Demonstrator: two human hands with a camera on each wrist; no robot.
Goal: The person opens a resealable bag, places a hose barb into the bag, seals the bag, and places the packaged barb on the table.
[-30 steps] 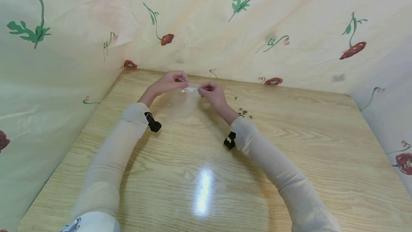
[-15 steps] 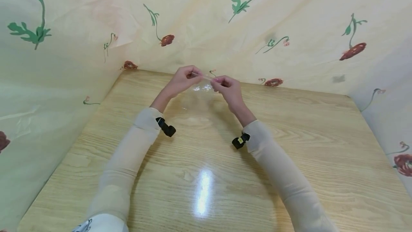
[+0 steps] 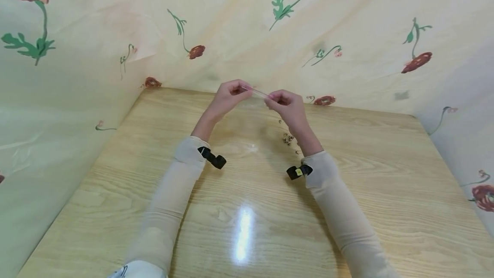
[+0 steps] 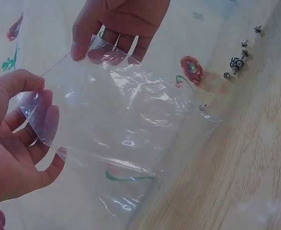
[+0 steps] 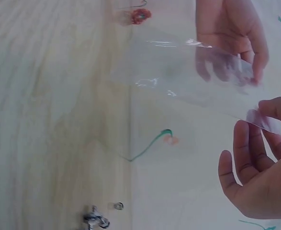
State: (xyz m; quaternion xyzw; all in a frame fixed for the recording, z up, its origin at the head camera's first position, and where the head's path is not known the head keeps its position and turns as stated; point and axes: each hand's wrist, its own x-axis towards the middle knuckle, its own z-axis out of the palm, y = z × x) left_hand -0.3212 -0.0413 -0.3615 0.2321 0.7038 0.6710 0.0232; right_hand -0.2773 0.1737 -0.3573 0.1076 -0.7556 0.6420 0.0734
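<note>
A clear plastic bag (image 4: 116,105) hangs between the two hands, its top edge stretched taut and a thin reddish line running along that edge. My left hand (image 3: 227,102) pinches one top corner between thumb and fingers. At the opposite corner my right hand (image 3: 290,108) pinches the same edge; its other fingers show through the film in the left wrist view. Small metal screw-like pieces (image 4: 236,63) lie on the table below, close to the right hand. One more metal piece (image 4: 202,108) shows through the film; whether it is inside or behind, I cannot tell.
The wood-grain table (image 3: 216,209) reaches back to a hanging cloth (image 3: 231,25) printed with red flowers, which also closes off both sides. Black wrist cameras (image 3: 218,161) sit at both cuffs. A bright light reflection (image 3: 244,235) lies on the near tabletop.
Both hands have moved to the right and slightly up, carrying the bag with them. Its top edge is now drawn straighter, with the hands a little farther apart. The metal pieces stay put.
</note>
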